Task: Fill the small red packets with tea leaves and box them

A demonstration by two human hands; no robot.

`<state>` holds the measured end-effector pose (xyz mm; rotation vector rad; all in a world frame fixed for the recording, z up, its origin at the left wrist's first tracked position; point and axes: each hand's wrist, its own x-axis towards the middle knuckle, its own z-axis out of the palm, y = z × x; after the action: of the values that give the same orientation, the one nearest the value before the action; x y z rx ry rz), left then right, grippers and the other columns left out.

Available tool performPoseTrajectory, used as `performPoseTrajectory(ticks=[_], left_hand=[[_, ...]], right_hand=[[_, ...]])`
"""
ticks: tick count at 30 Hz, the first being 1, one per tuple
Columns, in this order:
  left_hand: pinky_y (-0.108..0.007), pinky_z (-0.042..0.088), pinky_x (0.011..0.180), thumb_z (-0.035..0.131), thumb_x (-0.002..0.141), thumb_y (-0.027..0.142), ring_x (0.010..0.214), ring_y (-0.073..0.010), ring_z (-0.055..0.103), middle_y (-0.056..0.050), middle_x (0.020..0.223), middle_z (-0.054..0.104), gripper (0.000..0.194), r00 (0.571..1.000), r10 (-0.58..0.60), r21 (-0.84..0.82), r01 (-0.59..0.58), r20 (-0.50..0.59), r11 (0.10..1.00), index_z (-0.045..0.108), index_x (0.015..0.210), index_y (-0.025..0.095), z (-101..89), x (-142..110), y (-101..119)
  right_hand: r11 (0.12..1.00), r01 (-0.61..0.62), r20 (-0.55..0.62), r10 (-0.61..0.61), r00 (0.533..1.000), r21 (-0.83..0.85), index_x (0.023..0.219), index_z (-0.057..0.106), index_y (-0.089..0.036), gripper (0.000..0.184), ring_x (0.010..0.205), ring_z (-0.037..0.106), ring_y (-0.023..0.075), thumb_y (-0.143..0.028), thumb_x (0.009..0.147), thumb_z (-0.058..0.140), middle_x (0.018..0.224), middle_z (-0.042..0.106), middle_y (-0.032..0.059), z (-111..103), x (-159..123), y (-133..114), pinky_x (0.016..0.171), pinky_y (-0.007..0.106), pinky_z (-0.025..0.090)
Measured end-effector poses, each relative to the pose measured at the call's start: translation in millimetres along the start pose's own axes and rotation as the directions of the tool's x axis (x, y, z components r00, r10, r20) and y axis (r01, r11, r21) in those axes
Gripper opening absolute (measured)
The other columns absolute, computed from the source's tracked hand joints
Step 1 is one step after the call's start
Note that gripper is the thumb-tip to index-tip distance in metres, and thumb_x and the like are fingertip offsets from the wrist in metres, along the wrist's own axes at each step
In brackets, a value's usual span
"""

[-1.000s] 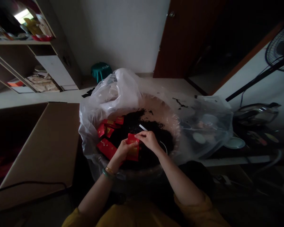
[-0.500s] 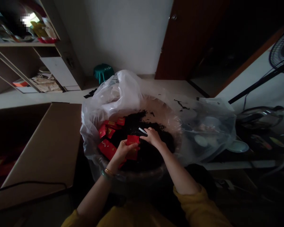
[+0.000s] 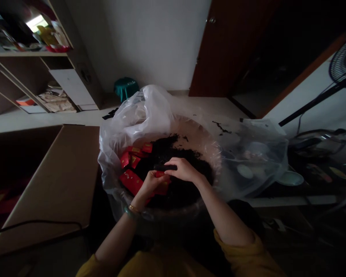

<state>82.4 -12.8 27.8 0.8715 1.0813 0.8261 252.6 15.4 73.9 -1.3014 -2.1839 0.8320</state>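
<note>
My left hand [image 3: 150, 185] is closed on a small red packet [image 3: 159, 174], thumb on top, over the near left part of a round basket lined with clear plastic [image 3: 158, 104]. In my right hand [image 3: 184, 169] is a short, dark bar-like tool [image 3: 165, 167], its exact kind unclear. It lies across the far end of the red packet, close to the left fingertips. Under both hands spreads dark, loose, leaf-like material [image 3: 187, 192]. Several more red packets [image 3: 131, 181] rest on it at the left, and more red shows below the left hand.
An open cardboard box [image 3: 60, 169] stands at the left. Clear plastic bagging [image 3: 256, 154] spreads to the right, near a pale dish [image 3: 290, 178]. Behind are a teal-covered stool [image 3: 126, 88], shelves [image 3: 29, 54] and a brown door [image 3: 222, 50]. A fan [image 3: 344, 63] stands at far right.
My right hand has moved left and turned, bringing the dark tool onto the upper end of the red packet. The packet's upper face is now mostly covered. My left hand stays nearly in place.
</note>
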Motion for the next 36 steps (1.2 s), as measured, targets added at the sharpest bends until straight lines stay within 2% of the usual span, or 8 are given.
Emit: performPoseTrajectory(ticks=[6, 12, 17, 25, 30, 36], left_hand=[[-0.021, 0.044, 0.047, 0.084, 0.048, 0.045, 0.046, -0.0125, 0.058, -0.005, 0.057, 0.068, 0.041, 0.999, 0.008, -0.008, -0.008, -0.038, 1.000, 0.070, 0.062, 0.009, 0.5, -0.4, 0.1], [-0.022, 0.045, 0.049, 0.085, 0.048, 0.045, 0.048, -0.0133, 0.060, -0.005, 0.058, 0.069, 0.042, 0.999, 0.038, -0.030, -0.038, -0.024, 0.999, 0.069, 0.064, 0.009, -1.7, 0.4, -0.2], [-0.023, 0.048, 0.052, 0.086, 0.047, 0.043, 0.051, -0.0141, 0.062, -0.006, 0.062, 0.070, 0.043, 0.999, 0.029, -0.051, -0.030, -0.020, 0.998, 0.069, 0.068, 0.010, -0.5, -1.2, 2.0], [-0.024, 0.048, 0.051, 0.084, 0.051, 0.044, 0.051, -0.0149, 0.063, -0.006, 0.063, 0.070, 0.043, 1.000, 0.019, -0.039, -0.020, -0.009, 0.999, 0.069, 0.072, 0.009, -1.1, -0.6, -0.9], [-0.025, 0.048, 0.055, 0.085, 0.049, 0.043, 0.054, -0.0152, 0.063, -0.005, 0.064, 0.070, 0.044, 0.999, 0.033, -0.055, -0.034, -0.033, 0.998, 0.069, 0.073, 0.010, 0.7, 1.0, -2.2], [-0.023, 0.044, 0.054, 0.083, 0.051, 0.046, 0.055, -0.0136, 0.060, -0.003, 0.066, 0.069, 0.045, 0.989, 0.103, 0.042, -0.100, -0.102, 0.994, 0.070, 0.075, 0.010, -4.4, 3.1, 1.1]], right_hand=[[0.994, 0.012, -0.093, -0.022, 0.995, -0.110, 0.102, 0.073, -0.021, 0.025, 0.088, 0.066, 0.0190, -0.024, 0.077, 0.072, 0.098, 0.070, 0.0056, 10.3, -0.9, -6.4, 0.079, 0.029, 0.049], [0.999, 0.001, -0.071, -0.003, 0.997, -0.036, 0.108, 0.070, -0.019, 0.036, 0.089, 0.066, 0.0186, -0.027, 0.074, 0.075, 0.099, 0.068, 0.0061, 5.9, -2.6, -3.9, 0.079, 0.028, 0.050], [0.999, 0.015, -0.100, -0.019, 0.995, -0.040, 0.102, 0.072, -0.022, 0.025, 0.087, 0.066, 0.0173, -0.024, 0.077, 0.072, 0.097, 0.069, 0.0045, 4.3, -2.3, -4.8, 0.079, 0.028, 0.049], [0.998, -0.007, -0.081, 0.002, 0.997, -0.066, 0.104, 0.071, -0.022, 0.026, 0.089, 0.066, 0.0174, -0.023, 0.077, 0.071, 0.099, 0.069, 0.0047, 5.2, -0.6, -5.2, 0.080, 0.028, 0.049], [0.993, -0.021, -0.095, 0.009, 0.995, -0.119, 0.103, 0.071, -0.021, 0.025, 0.089, 0.066, 0.0184, -0.022, 0.078, 0.070, 0.099, 0.070, 0.0052, 6.5, -0.9, -6.2, 0.079, 0.028, 0.049], [0.991, -0.024, -0.108, 0.009, 0.994, -0.132, 0.104, 0.071, -0.022, 0.025, 0.090, 0.066, 0.0179, -0.023, 0.079, 0.070, 0.100, 0.070, 0.0043, 7.5, -2.5, -4.3, 0.078, 0.027, 0.049]])
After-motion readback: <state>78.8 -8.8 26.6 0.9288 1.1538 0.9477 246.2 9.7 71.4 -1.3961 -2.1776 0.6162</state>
